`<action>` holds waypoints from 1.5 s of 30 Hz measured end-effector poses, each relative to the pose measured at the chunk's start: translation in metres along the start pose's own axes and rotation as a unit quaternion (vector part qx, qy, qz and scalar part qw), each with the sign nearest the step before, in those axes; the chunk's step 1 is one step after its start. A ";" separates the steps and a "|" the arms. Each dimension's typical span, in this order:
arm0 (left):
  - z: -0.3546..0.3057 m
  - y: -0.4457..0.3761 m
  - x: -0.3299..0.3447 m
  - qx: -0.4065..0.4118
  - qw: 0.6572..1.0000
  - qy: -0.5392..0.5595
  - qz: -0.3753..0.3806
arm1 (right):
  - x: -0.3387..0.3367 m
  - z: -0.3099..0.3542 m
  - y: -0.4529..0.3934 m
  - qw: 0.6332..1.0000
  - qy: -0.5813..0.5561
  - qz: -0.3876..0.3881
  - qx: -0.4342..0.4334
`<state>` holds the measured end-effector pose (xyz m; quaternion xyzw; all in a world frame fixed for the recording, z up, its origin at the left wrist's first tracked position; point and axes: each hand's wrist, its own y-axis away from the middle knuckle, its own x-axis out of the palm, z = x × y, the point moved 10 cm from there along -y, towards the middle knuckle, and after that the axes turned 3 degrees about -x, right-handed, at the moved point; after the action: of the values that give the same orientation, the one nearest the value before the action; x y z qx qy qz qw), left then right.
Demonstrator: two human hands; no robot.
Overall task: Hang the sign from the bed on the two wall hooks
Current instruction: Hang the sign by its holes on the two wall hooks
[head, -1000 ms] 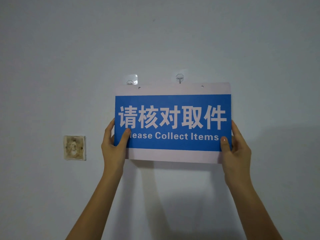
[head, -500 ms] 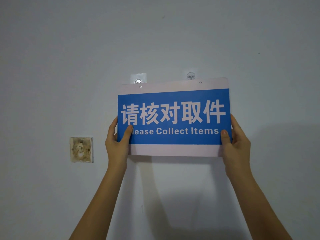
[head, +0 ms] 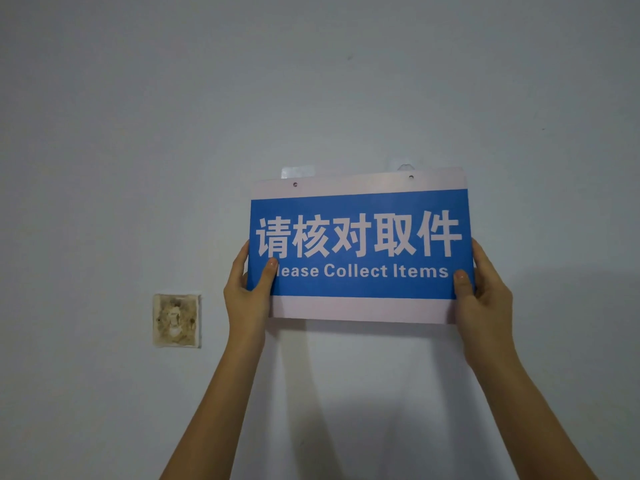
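The sign (head: 360, 245) is held flat against the wall (head: 138, 116), its top edge hiding most of the two adhesive hooks (head: 298, 171), likely so its two punched holes (head: 295, 184) can be lined up with them. The left hand (head: 247, 292) and right hand (head: 483, 289) each pinch a lower corner, thumbs on the face, keeping it level. It reads "请核对取件" and, partly covered by a thumb, "lease Collect Items".
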<state>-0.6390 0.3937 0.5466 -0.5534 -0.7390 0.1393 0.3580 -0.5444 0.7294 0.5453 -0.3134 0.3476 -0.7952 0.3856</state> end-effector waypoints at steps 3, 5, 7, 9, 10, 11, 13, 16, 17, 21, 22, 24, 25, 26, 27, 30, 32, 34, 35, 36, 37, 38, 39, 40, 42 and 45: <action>0.007 -0.002 -0.003 -0.010 1.000 0.005 0.001 | 0.006 -0.001 0.003 1.000 0.006 0.001 0.005; 0.010 -0.003 -0.003 -0.013 1.000 0.004 0.004 | 0.008 0.001 0.004 1.000 0.017 -0.001 -0.001; 0.011 -0.003 -0.004 -0.009 1.000 0.004 0.005 | 0.008 0.002 0.006 1.000 0.023 -0.006 -0.006; 0.012 -0.004 -0.004 -0.004 1.000 0.004 0.009 | 0.008 0.001 0.007 1.000 0.023 -0.007 -0.003; 0.013 -0.005 -0.003 -0.003 1.000 0.005 0.012 | 0.008 0.001 0.008 1.000 0.023 -0.008 0.000; 0.015 -0.005 -0.003 -0.002 1.000 0.005 0.014 | 0.007 0.000 0.008 1.000 0.024 -0.009 0.002; 0.017 -0.005 -0.002 0.002 1.000 0.003 0.020 | 0.006 0.000 0.010 1.000 0.025 -0.017 0.004; 0.017 -0.005 0.001 0.010 1.000 -0.001 0.024 | 0.003 -0.002 0.013 0.999 0.029 -0.035 0.015; 0.016 -0.005 0.002 0.012 1.000 -0.001 0.024 | 0.002 -0.003 0.013 0.999 0.029 -0.040 0.016; 0.020 -0.005 0.002 0.016 1.000 -0.019 0.020 | 0.003 -0.006 0.013 0.998 0.033 -0.043 0.020; 0.022 -0.005 0.001 0.018 0.999 -0.027 0.018 | 0.003 -0.007 0.014 0.998 0.035 -0.043 0.021; 0.025 -0.005 -0.002 0.024 0.999 -0.045 0.015 | 0.005 -0.010 0.017 0.998 0.039 -0.041 0.021; 0.026 -0.005 -0.003 0.026 0.998 -0.053 0.013 | 0.006 -0.011 0.018 0.998 0.041 -0.040 0.021; 0.026 -0.006 -0.005 0.028 0.998 -0.060 0.013 | 0.006 -0.013 0.020 0.998 0.043 -0.039 0.021; 0.028 -0.007 -0.006 0.028 0.997 -0.068 0.013 | 0.007 -0.014 0.021 0.998 0.045 -0.038 0.022; 0.030 -0.010 -0.007 0.030 0.994 -0.099 0.018 | 0.006 -0.016 0.024 0.998 0.045 -0.040 0.022; 0.029 -0.009 -0.007 0.035 0.992 -0.122 0.018 | 0.005 -0.013 0.026 0.998 0.049 -0.042 0.017; 0.028 -0.005 -0.006 0.043 0.986 -0.161 0.012 | 0.003 -0.010 0.027 0.998 0.054 -0.043 0.010; 0.027 -0.002 -0.005 0.048 0.982 -0.185 0.006 | 0.002 -0.008 0.026 0.998 0.054 -0.044 0.007; 0.027 0.000 -0.005 0.053 0.977 -0.208 -0.001 | 0.000 -0.006 0.026 0.998 0.053 -0.044 0.004; 0.025 0.003 -0.003 0.057 0.972 -0.227 -0.006 | -0.001 -0.004 0.024 0.998 0.053 -0.045 0.002; 0.024 0.006 -0.002 0.059 0.969 -0.240 -0.009 | -0.002 -0.002 0.022 0.997 0.055 -0.044 0.000; 0.023 0.007 0.000 0.061 0.967 -0.249 -0.011 | -0.003 0.000 0.020 0.997 0.060 -0.043 -0.002; 0.023 0.009 0.001 0.059 0.965 -0.256 -0.011 | -0.004 0.002 0.017 0.997 0.066 -0.041 -0.005; 0.024 0.011 0.004 0.050 0.963 -0.266 -0.014 | -0.006 0.006 0.012 0.996 0.079 -0.036 -0.007; 0.024 0.017 0.007 0.043 0.964 -0.263 -0.018 | -0.009 0.012 0.007 0.996 0.086 -0.029 -0.009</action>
<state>-0.6438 0.4104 0.5223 -0.4683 -0.8103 0.3047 0.1771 -0.5272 0.7298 0.5443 -0.2577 0.3768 -0.8270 0.3281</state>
